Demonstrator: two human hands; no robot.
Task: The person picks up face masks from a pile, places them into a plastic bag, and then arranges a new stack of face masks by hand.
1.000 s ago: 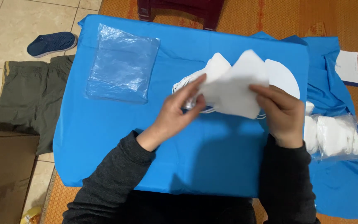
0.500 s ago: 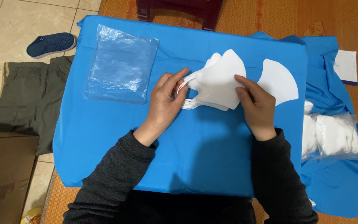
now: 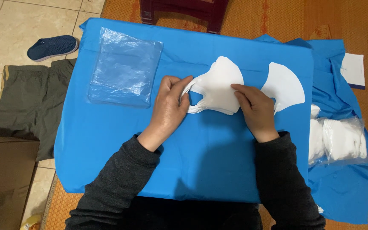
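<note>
A small stack of white face masks (image 3: 216, 87) lies flat on the blue cloth (image 3: 120, 136) covering the table. My left hand (image 3: 169, 108) pinches the ear loops at the stack's left end. My right hand (image 3: 254, 111) presses its fingertips on the stack's right edge. A single white mask (image 3: 284, 85) lies just right of my right hand. A pile of clear plastic bags (image 3: 123, 68) rests to the left of my left hand.
A clear bag filled with white masks (image 3: 337, 138) sits at the right on blue fabric. A white paper (image 3: 353, 70) lies at the far right. On the floor are a dark shoe (image 3: 53, 47), olive clothing (image 3: 28, 102) and a cardboard box (image 3: 3, 179). A dark stool (image 3: 184, 10) stands behind the table.
The mask stack was lifted and held between both hands; now it has come down flat on the cloth. My left hand shifted to the ear loops, my right to the stack's edge.
</note>
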